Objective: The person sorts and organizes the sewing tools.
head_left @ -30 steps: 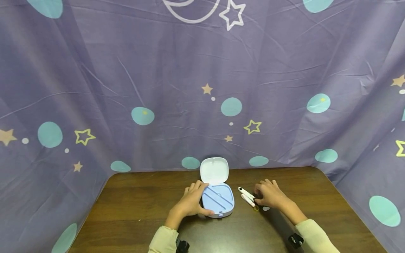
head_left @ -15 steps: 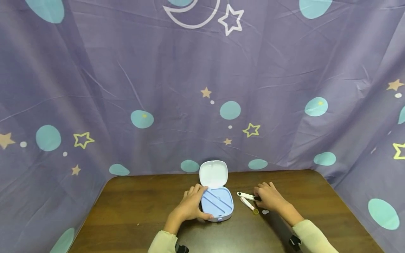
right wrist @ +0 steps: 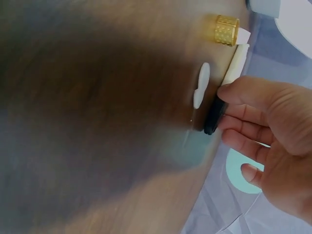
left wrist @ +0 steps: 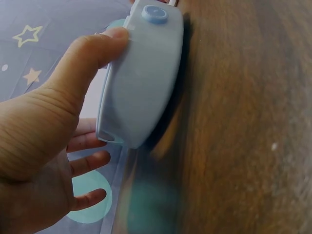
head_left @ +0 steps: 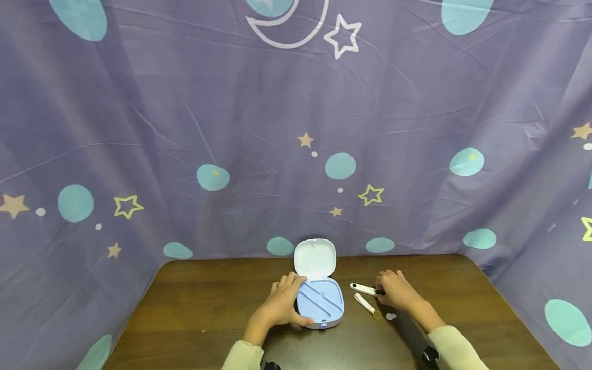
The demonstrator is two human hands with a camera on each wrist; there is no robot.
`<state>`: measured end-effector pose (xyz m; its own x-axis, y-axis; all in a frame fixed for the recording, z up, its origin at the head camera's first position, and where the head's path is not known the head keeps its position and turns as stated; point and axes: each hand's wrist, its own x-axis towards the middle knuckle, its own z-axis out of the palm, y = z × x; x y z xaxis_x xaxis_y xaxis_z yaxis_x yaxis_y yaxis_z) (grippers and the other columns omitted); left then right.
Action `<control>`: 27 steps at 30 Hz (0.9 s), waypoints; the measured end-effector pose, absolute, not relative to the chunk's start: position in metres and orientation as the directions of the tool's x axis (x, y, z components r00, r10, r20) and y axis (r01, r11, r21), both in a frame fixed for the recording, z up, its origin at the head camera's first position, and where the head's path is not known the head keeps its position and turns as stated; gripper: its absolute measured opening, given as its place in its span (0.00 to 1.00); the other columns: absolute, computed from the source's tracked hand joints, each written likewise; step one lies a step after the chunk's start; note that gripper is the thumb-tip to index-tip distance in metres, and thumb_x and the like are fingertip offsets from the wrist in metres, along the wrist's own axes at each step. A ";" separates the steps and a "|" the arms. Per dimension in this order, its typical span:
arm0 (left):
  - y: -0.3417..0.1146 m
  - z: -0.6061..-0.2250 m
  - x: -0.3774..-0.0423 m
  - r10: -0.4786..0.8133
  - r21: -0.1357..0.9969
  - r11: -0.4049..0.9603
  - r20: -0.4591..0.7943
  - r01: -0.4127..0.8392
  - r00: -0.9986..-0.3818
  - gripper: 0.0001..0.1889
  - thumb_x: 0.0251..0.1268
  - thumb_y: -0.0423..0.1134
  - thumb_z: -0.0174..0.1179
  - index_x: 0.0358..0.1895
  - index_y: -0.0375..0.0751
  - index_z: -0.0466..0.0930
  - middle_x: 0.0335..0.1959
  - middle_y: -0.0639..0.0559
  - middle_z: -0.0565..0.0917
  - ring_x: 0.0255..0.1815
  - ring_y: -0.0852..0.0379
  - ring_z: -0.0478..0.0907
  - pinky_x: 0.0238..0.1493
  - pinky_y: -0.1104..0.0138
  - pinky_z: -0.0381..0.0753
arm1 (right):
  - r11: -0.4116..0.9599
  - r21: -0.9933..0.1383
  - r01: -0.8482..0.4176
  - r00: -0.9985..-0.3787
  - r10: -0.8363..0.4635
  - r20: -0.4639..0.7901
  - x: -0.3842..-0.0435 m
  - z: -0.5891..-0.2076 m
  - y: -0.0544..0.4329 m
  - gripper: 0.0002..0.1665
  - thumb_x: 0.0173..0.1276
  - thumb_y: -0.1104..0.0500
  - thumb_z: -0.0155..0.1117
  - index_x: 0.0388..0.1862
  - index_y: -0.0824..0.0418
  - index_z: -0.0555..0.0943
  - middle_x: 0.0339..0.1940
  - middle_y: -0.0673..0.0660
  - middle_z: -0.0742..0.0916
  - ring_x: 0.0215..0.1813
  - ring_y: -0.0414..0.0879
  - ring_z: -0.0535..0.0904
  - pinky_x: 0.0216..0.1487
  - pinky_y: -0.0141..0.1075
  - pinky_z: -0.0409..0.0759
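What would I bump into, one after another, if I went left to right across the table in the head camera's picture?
Left sleeve → left hand → blue box → white tool with a black end → right hand → right sleeve.

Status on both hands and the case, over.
Left hand gripping blue case, lid open. Right hand pinching white tool by black end. Gold ring nearby, seemingly not blocking.

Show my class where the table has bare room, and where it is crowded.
Bare: the table left of the left hand, save a speck; right of the right hand; and in front of the case. Crowded: around the right hand, where the tool, white stick, gold ring and white scrap sit close together.
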<state>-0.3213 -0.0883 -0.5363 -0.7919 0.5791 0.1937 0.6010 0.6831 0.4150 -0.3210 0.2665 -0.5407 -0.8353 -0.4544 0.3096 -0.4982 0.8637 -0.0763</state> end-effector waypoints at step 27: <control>-0.085 -0.534 -0.323 0.558 0.327 0.736 0.201 0.592 -0.805 0.54 0.33 0.64 0.82 0.67 0.39 0.74 0.53 0.50 0.75 0.54 0.50 0.69 0.56 0.49 0.66 | 0.924 -0.225 -0.308 -0.946 -0.273 0.174 -0.322 -0.539 0.261 0.15 0.51 0.62 0.78 0.22 0.54 0.76 0.20 0.45 0.75 0.28 0.40 0.69 0.36 0.41 0.64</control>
<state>-0.3225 -0.0847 -0.5340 -0.8051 0.5579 0.2015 0.5922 0.7364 0.3271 -0.3219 0.2605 -0.5386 -0.9461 -0.2731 0.1742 -0.3082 0.9242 -0.2254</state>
